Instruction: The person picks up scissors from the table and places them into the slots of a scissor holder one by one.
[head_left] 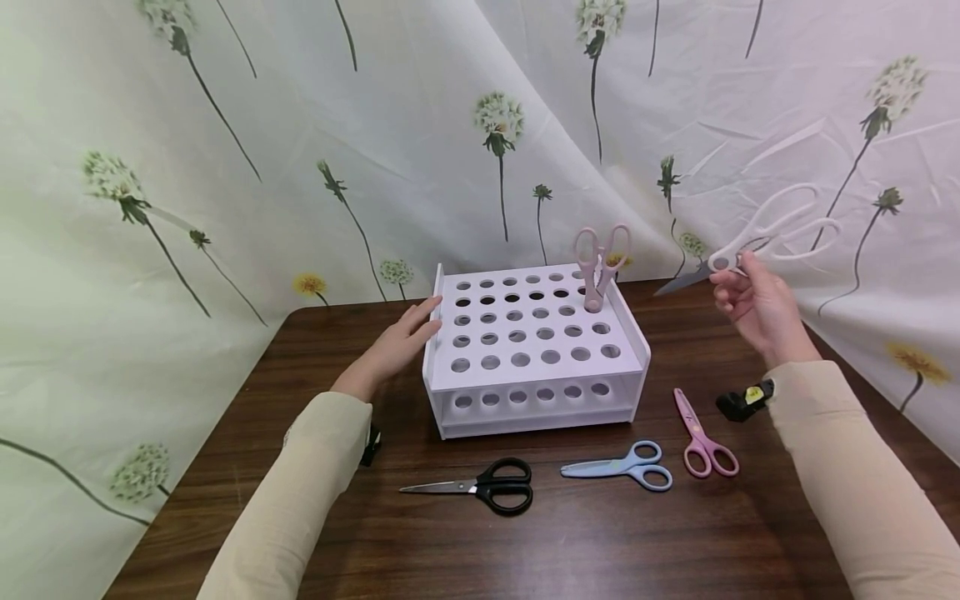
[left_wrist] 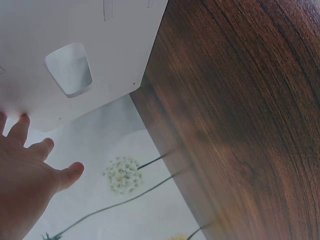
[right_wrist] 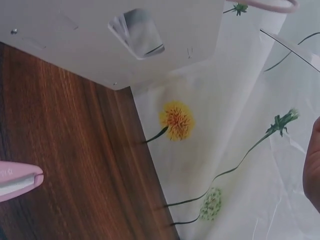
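Observation:
My right hand point(head_left: 761, 308) pinches a pair of white-handled scissors point(head_left: 723, 262) near the pivot, right of the rack. Their blades point left and slightly down, with the handle loops up. In the right wrist view only a blade point(right_wrist: 295, 49) and the hand's edge point(right_wrist: 313, 172) show. My left hand point(head_left: 397, 343) rests extended fingers against the left side of a white holed rack point(head_left: 540, 377); the left wrist view shows the fingertips point(left_wrist: 22, 120) at its side panel point(left_wrist: 117, 60). Pale pink scissors point(head_left: 595, 283) stand, handles up, in a hole toward the rack's back right.
On the brown wooden table point(head_left: 315, 517), before the rack, lie black-handled scissors point(head_left: 504, 487) and light blue scissors point(head_left: 618, 467). Pink scissors point(head_left: 697, 437) lie right of the rack. A flower-printed cloth point(head_left: 420, 125) hangs behind the table.

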